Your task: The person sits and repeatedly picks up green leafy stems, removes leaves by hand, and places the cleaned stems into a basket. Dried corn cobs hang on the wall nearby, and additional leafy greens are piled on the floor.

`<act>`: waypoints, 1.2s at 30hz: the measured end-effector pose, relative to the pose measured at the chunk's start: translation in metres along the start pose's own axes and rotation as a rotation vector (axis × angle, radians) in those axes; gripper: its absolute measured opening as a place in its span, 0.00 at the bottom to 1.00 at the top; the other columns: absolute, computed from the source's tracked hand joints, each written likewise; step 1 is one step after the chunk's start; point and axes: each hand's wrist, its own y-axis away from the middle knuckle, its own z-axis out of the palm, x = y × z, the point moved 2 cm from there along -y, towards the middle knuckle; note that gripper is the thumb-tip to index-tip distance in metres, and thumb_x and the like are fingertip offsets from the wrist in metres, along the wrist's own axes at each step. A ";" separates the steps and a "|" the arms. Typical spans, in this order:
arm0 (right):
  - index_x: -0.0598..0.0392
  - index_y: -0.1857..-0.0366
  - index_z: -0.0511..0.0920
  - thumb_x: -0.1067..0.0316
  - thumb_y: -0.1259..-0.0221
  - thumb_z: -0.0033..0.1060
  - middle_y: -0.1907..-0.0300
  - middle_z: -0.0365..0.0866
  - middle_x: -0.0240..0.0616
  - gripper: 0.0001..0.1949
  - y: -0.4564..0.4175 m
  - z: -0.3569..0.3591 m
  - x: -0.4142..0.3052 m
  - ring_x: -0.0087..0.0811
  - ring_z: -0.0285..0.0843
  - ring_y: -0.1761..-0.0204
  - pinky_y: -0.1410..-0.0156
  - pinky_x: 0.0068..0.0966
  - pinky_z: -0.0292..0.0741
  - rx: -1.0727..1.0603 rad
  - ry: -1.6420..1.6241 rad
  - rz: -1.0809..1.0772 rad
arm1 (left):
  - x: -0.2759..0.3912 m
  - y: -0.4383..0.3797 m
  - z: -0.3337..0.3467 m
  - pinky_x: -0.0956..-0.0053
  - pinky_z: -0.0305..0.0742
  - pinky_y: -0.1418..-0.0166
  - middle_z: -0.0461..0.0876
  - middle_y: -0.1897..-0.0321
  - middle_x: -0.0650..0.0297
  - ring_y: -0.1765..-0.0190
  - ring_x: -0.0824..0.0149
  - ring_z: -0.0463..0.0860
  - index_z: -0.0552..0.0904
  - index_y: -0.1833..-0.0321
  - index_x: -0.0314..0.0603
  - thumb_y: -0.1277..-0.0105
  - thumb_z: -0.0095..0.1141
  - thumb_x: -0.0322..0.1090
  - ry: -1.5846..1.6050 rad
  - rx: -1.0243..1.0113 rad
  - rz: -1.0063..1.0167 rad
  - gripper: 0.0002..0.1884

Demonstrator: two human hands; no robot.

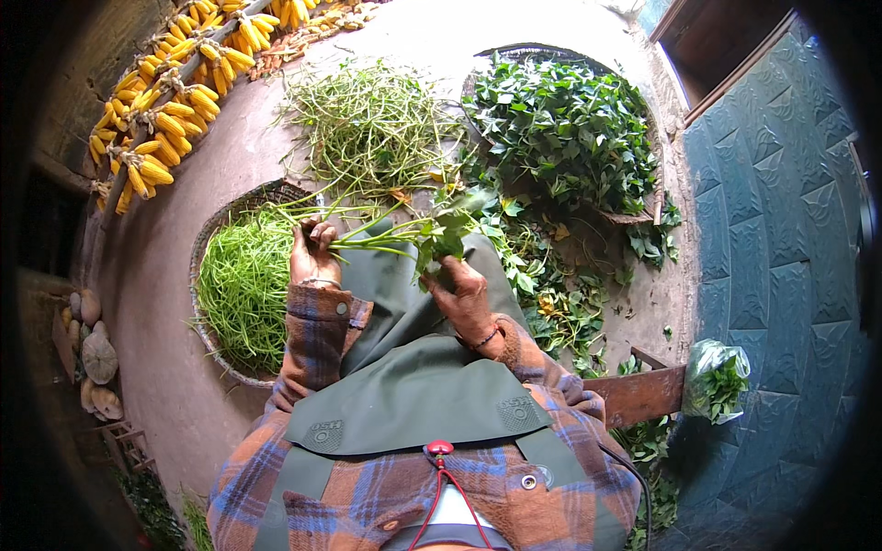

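Note:
My left hand is closed around the thin ends of several green leafy stems, held level above my lap. At the leafy end, my right hand has its thumb and fingers on a green leaf. Under my left forearm, a round woven basket holds a heap of bright green bare stems. Farther ahead, a pile of paler, tangled stems lies on the floor. At the front right, a wide woven basket is heaped with dark green leaves.
Loose leafy vines cover the floor on my right, beside a wooden bench. A clear plastic bag of greens stands against blue panels. Yellow corn cobs hang at upper left; squashes lie at far left.

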 end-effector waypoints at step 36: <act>0.59 0.67 0.83 0.69 0.42 0.58 0.72 0.82 0.35 0.07 -0.067 -0.163 0.208 0.27 0.79 0.70 0.62 0.25 0.76 -0.254 0.186 0.339 | 0.007 0.000 -0.014 0.81 0.60 0.70 0.70 0.67 0.62 0.71 0.72 0.66 0.73 0.62 0.38 0.26 0.44 0.40 -0.068 -0.054 -0.011 0.12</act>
